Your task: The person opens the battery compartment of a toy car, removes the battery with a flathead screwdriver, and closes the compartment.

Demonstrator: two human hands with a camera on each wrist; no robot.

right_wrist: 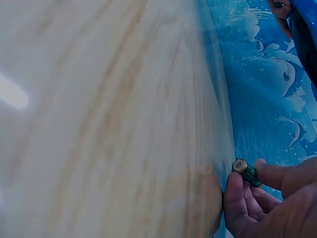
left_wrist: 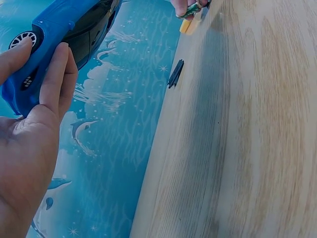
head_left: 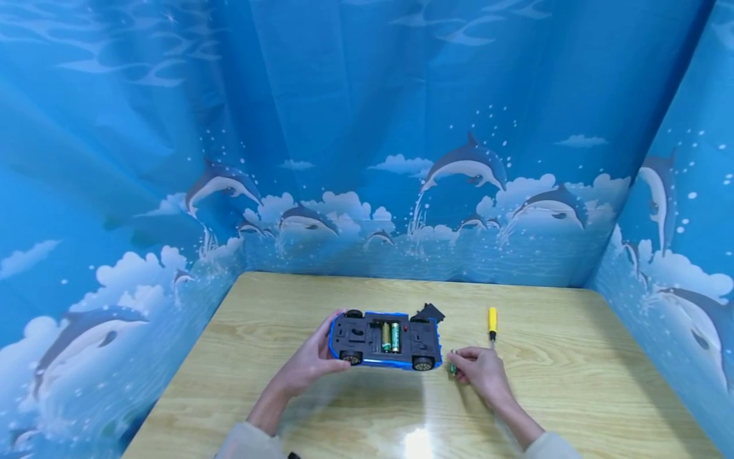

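My left hand [head_left: 306, 366] grips a blue toy car [head_left: 421, 336] by one end, thumb by a wheel and fingers along the other side. The car is held above the table with its black underside facing the head camera. In its uncovered battery compartment lie two green batteries [head_left: 395, 338] side by side, with a gap at their left. Just right of the car, my right hand [head_left: 486, 376] pinches another green battery [right_wrist: 250, 174] between thumb and fingers, its metal end showing in the right wrist view.
A flat black plastic piece [head_left: 431, 312] lies on the wooden table [head_left: 275, 306] behind the car. Beyond my right hand is a screwdriver [head_left: 492, 320] with a yellow handle. A blue dolphin-print curtain [head_left: 344, 127] encloses the table at the back and sides.
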